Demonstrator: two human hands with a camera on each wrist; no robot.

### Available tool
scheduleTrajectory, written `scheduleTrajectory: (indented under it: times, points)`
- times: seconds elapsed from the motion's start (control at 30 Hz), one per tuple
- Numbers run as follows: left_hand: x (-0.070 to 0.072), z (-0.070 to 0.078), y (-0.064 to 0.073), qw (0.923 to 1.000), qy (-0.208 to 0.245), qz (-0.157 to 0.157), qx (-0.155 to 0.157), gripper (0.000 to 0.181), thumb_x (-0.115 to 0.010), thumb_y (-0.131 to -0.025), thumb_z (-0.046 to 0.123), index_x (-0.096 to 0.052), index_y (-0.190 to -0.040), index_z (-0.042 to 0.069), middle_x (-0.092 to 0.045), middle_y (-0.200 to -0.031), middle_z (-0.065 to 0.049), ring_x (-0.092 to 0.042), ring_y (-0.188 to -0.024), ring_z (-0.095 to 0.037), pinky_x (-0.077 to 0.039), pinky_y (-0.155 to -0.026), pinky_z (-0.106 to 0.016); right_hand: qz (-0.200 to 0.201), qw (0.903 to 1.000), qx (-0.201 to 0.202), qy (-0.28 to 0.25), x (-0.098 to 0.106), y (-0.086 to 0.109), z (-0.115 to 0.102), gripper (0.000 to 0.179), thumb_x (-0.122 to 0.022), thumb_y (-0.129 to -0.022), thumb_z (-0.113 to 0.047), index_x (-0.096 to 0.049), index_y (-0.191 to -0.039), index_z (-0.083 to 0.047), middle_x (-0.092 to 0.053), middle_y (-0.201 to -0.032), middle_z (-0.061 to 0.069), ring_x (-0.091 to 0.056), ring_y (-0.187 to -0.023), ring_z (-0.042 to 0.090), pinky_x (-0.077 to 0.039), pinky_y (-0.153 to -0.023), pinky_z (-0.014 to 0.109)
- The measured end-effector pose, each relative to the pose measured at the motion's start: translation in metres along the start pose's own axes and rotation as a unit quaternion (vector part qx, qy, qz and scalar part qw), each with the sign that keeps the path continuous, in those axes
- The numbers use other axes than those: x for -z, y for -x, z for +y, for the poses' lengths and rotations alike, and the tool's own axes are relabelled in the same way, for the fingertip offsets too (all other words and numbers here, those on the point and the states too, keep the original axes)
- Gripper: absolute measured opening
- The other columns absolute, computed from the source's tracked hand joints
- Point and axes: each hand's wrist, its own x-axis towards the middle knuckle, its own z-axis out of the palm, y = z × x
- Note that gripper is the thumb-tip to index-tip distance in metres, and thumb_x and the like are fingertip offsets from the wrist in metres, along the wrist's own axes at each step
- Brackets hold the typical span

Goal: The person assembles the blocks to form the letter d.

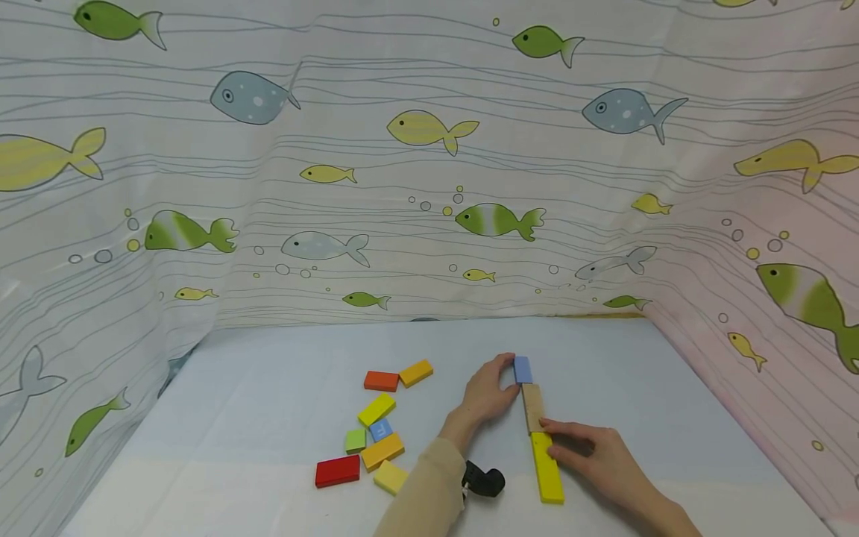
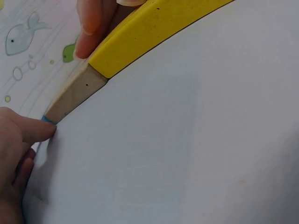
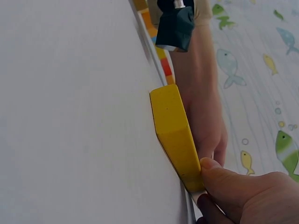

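Note:
A row of flat blocks runs away from the person: a long yellow block (image 1: pixel 549 477) nearest, a plain wooden block (image 1: pixel 533 409) in the middle, a small blue block (image 1: pixel 523 370) at the far end. My left hand (image 1: pixel 485 391) holds the blue block at its left side, index finger at the far end and thumb by its joint with the wood. From the right, my right hand (image 1: pixel 600 455) pinches the yellow block's far corner, thumb on its side and index fingertip where it meets the wooden block. In the left wrist view the thumb hides most of the blue block.
Left of the arms lie several loose blocks, among them a dark red block (image 1: pixel 338 471), an orange-red block (image 1: pixel 381 381), and a small green block (image 1: pixel 356 441). A black device (image 1: pixel 485 479) sits at the left wrist. Fish-patterned curtains (image 1: pixel 376 283) surround the white table (image 1: pixel 268 418).

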Motion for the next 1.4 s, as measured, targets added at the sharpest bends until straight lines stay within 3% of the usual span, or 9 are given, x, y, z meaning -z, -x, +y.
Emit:
scheduleTrajectory:
  times: [0.27, 0.57, 0.93, 1.23, 1.4]
  points:
    - [0.000, -0.002, -0.003, 0.9993, 0.019, -0.003, 0.033, 0.054, -0.061, -0.093, 0.018, -0.049, -0.146, 0.017, -0.055, -0.147, -0.003, -0.049, -0.137, -0.025, -0.039, -0.115, -0.043, -0.008, 1.0000, -0.004, -0.003, -0.001, -0.002, -0.002, 0.038, -0.076, -0.085, -0.041, -0.071, -0.121, -0.033, -0.068, -0.124, -0.021, -0.062, -0.122, 0.013, -0.052, -0.101, 0.041]
    - [-0.002, -0.002, -0.002, 0.9997, -0.002, 0.008, 0.025, 0.052, -0.061, -0.094, 0.018, -0.051, -0.145, 0.016, -0.056, -0.145, -0.004, -0.051, -0.136, -0.024, -0.041, -0.113, -0.041, -0.004, 1.0000, 0.005, -0.006, 0.000, -0.003, -0.002, 0.036, -0.076, -0.085, -0.043, -0.071, -0.119, -0.034, -0.068, -0.124, -0.020, -0.063, -0.120, 0.010, -0.052, -0.100, 0.027]
    - [-0.002, 0.000, 0.002, 0.9997, -0.016, 0.011, 0.012, 0.052, -0.063, -0.094, 0.020, -0.051, -0.144, 0.013, -0.056, -0.144, -0.006, -0.051, -0.135, -0.024, -0.042, -0.113, -0.040, 0.004, 0.9999, 0.013, -0.010, -0.001, -0.003, -0.002, 0.035, -0.076, -0.085, -0.042, -0.072, -0.119, -0.034, -0.068, -0.123, -0.020, -0.063, -0.119, 0.009, -0.052, -0.100, 0.027]
    - [-0.003, 0.002, 0.016, 0.9987, -0.033, -0.039, 0.003, 0.062, -0.063, -0.093, 0.027, -0.043, -0.150, 0.012, -0.047, -0.152, -0.010, -0.043, -0.141, -0.025, -0.039, -0.116, -0.040, 0.003, 0.9999, -0.017, -0.002, -0.002, 0.000, -0.001, 0.037, -0.077, -0.084, -0.042, -0.071, -0.120, -0.036, -0.066, -0.123, -0.025, -0.062, -0.120, 0.008, -0.052, -0.102, 0.033]
    - [-0.002, 0.003, 0.025, 0.9974, -0.037, -0.061, 0.011, 0.069, -0.064, -0.092, 0.034, -0.037, -0.154, 0.016, -0.040, -0.156, -0.010, -0.041, -0.143, -0.024, -0.039, -0.116, -0.040, 0.014, 0.9999, -0.007, 0.004, -0.002, 0.000, -0.001, 0.036, -0.077, -0.085, -0.040, -0.072, -0.120, -0.034, -0.067, -0.123, -0.023, -0.062, -0.120, 0.009, -0.052, -0.101, 0.033]
